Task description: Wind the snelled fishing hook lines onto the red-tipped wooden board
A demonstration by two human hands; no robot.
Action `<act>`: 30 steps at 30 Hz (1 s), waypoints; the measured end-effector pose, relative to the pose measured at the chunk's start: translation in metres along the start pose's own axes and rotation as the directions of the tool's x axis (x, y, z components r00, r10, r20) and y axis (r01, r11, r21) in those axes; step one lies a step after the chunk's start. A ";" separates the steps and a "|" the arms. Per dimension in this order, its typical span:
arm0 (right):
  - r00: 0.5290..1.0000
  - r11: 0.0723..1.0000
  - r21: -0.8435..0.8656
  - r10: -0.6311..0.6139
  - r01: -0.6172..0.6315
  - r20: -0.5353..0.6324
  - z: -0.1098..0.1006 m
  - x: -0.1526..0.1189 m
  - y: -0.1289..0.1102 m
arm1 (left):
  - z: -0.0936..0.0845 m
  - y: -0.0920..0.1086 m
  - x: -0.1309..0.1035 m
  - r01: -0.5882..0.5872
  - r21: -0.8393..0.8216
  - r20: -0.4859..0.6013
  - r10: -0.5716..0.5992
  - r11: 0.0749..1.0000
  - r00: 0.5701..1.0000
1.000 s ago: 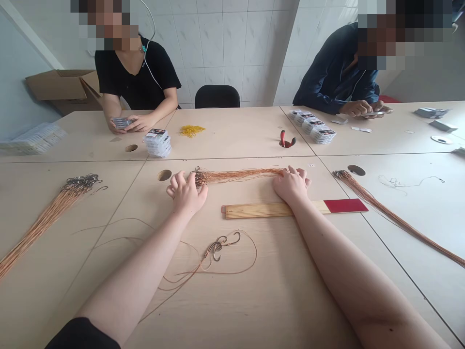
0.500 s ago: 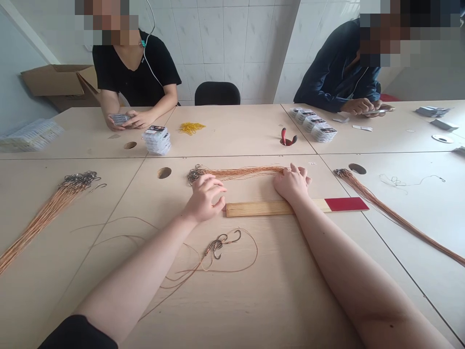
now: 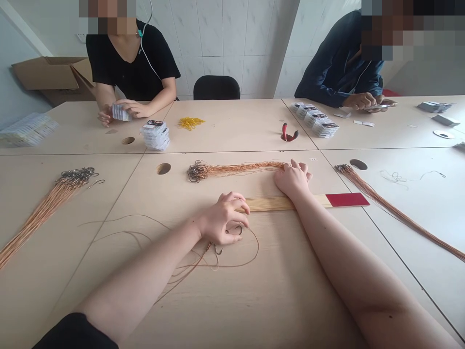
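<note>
My left hand (image 3: 225, 220) hovers, fingers apart and bent, over a few loose fish hooks (image 3: 218, 250) with tan line; it partly hides them. Its fingertips are by the left end of a flat wooden strip (image 3: 271, 204) with a red end; whether they touch it I cannot tell. My right hand (image 3: 295, 179) is closed on the right end of a bundle of copper-coloured fishing lines (image 3: 243, 168). Dark hooks (image 3: 197, 171) cluster at that bundle's left end. My right wrist crosses above the strip.
More hooked line bundles lie at left (image 3: 54, 206) and right (image 3: 392, 206). Red-handled pliers (image 3: 285, 133) stand in a table hole. Across the table are stacked packets (image 3: 156, 135), yellow pieces (image 3: 191, 123) and two people, one handling packets (image 3: 121, 112).
My left hand has come away from the hook end of the bundle, toward me and slightly right, over the loose hooks. My right hand stays at the bundle's end.
</note>
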State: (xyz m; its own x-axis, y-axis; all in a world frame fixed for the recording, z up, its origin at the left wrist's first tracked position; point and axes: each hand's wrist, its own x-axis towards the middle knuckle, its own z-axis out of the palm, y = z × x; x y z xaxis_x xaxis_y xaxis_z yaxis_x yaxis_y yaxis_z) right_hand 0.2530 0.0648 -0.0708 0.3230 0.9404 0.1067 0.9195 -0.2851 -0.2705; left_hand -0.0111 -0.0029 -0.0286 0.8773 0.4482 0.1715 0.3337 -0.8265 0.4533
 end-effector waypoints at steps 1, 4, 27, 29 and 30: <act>1.000 1.000 -0.002 0.003 -0.003 0.001 0.000 0.000 0.000 | 0.000 0.000 0.000 0.008 -0.022 0.019 -0.008 1.000 1.000; 1.000 1.000 -0.010 0.003 -0.003 0.002 0.001 0.000 0.000 | 0.000 -0.003 0.001 0.020 -0.071 0.040 -0.017 0.997 0.999; 1.000 1.000 -0.012 -0.001 0.002 0.013 0.001 0.000 0.001 | 0.000 -0.009 0.001 0.065 -0.160 0.009 -0.065 0.985 0.998; 1.000 1.000 -0.014 -0.003 0.003 0.015 0.000 0.000 0.001 | 0.000 -0.010 0.002 0.066 -0.169 0.011 -0.065 0.983 0.998; 1.000 1.000 -0.014 -0.003 0.003 0.018 0.000 0.000 0.001 | 0.000 -0.010 0.002 0.066 -0.171 0.013 -0.065 0.983 0.998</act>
State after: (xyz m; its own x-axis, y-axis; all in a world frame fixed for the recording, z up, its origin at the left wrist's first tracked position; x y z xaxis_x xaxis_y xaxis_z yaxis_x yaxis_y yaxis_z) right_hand 0.2534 0.0642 -0.0712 0.3163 0.9444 0.0901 0.9236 -0.2849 -0.2566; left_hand -0.0130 0.0060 -0.0324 0.8583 0.4964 0.1303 0.3272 -0.7249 0.6062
